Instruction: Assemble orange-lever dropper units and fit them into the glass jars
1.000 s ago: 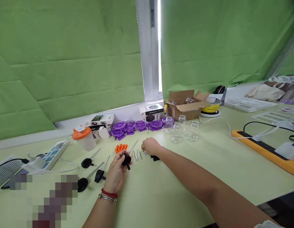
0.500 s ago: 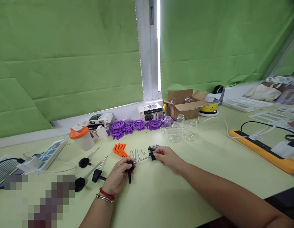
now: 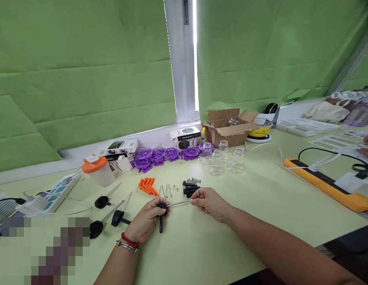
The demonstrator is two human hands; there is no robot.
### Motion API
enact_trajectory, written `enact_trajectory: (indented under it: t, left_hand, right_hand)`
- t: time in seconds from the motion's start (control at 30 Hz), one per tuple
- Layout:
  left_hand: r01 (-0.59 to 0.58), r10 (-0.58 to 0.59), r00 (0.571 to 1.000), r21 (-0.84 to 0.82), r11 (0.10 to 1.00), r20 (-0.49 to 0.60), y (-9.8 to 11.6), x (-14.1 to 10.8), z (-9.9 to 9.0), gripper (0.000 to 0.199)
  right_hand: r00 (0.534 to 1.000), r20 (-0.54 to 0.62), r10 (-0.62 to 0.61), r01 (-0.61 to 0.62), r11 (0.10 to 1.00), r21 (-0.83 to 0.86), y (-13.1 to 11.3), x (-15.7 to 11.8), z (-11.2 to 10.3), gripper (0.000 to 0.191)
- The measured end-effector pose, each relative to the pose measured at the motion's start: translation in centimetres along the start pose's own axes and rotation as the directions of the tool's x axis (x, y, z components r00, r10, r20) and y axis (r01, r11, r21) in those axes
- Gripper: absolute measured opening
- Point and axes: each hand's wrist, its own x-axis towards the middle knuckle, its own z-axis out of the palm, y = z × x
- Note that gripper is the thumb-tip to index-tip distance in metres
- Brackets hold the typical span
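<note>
My left hand [image 3: 146, 219] is closed around a round black cap [image 3: 163, 208] with a black handle [image 3: 161, 225] pointing down and a thin metal rod [image 3: 178, 204] reaching right. At the rod's far end, the fingertips of my right hand [image 3: 210, 204] pinch the tip; whether they hold a small part there is unclear. Just behind that hand lie black tubes [image 3: 189, 190] and several springs [image 3: 193, 180]. Metal pins [image 3: 166, 191], tiny fittings [image 3: 177, 189] and orange angled pieces [image 3: 147, 186] sit beyond my left hand. Similar black-capped rods [image 3: 103, 201] rest to its left.
Purple plastic frames [image 3: 172, 154], glass jars [image 3: 223, 146] and an open cardboard box [image 3: 231, 134] line the back. An orange-lidded cup [image 3: 102, 170] stands left. On the right is an orange power strip [image 3: 326, 186]; another person's hand [image 3: 367, 152] shows beyond it.
My right hand has come slightly toward me, away from the black tubes, to the rod's tip. The rod is now nearer level. The whole view has shifted a little.
</note>
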Motion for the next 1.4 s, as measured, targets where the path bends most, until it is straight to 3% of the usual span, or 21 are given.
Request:
enact_trajectory:
  t: [0.37,0.63,1.4]
  left_hand:
    - [0.002,-0.001,0.998,-0.018,1.0,0.069,0.0,-0.3,0.4,0.017]
    - [0.02,-0.019,0.998,-0.01,1.0,0.054,0.4,-0.2,0.8,0.016]
    - [0.031,-0.028,0.996,-0.039,0.999,0.085,0.3,-0.3,1.0,0.014]
  right_hand:
    - [1.0,-0.012,-0.005,0.005,1.0,0.022,0.0,0.0,-0.1,0.016]
    - [0.999,-0.048,0.007,-0.003,0.997,0.082,-0.3,0.1,0.0,0.017]
    - [0.999,0.049,-0.003,0.002,1.0,0.026,-0.1,-0.1,-0.4,0.019]
